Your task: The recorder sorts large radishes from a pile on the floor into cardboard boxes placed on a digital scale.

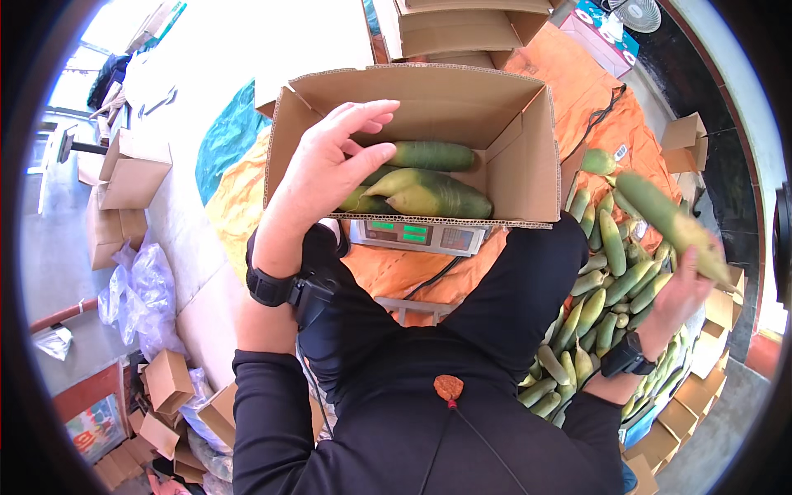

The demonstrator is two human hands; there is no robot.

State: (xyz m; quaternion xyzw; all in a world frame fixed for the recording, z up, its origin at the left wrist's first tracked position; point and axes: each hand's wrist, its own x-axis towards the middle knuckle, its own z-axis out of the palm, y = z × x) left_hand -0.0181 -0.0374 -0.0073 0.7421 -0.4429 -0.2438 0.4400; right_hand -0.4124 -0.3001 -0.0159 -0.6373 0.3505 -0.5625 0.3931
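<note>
Before me an open cardboard box (523, 148) rests on a digital scale (421, 236) with lit green displays. Several green radishes (433, 195) lie inside it, part of them hidden beneath my arm. My left hand (340, 145) hovers over the box's left side with fingers spread, holding nothing. Out to the right, my right hand (680, 294) grips a long green radish (662, 213) near its pale, tapered end; the radish is slightly blurred. Below that hand spreads a large heap of green radishes (594, 315).
Orange sheeting (594, 68) covers the floor under the scale. More open boxes (461, 34) stand behind. Cartons (136, 170) and clear plastic bags (151, 291) are at left; further boxes (677, 414) line the right. A fan (637, 13) is at upper right.
</note>
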